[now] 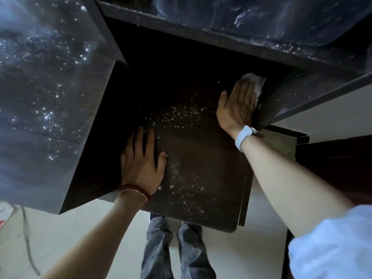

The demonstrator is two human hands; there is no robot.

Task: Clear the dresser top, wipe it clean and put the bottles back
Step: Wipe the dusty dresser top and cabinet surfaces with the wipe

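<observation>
I am pressing the white cloth (pixel 254 82) flat under my right hand (pixel 236 108), fingers straight together, at the worktop (pixel 201 158) far corner; my left hand (pixel 142 163) is bracing, spread. Overlapping strokes should gather the specks.

**Dark dresser top with dust**

The dresser top (pixel 201 158) is a dark brown wooden surface, with pale dust specks (pixel 181 113) spread over its middle and its near part. A left hand (pixel 141 164) lies flat on it. At the far right side, a right hand (pixel 237 105) presses a white cloth (pixel 255 81) against it.
</observation>
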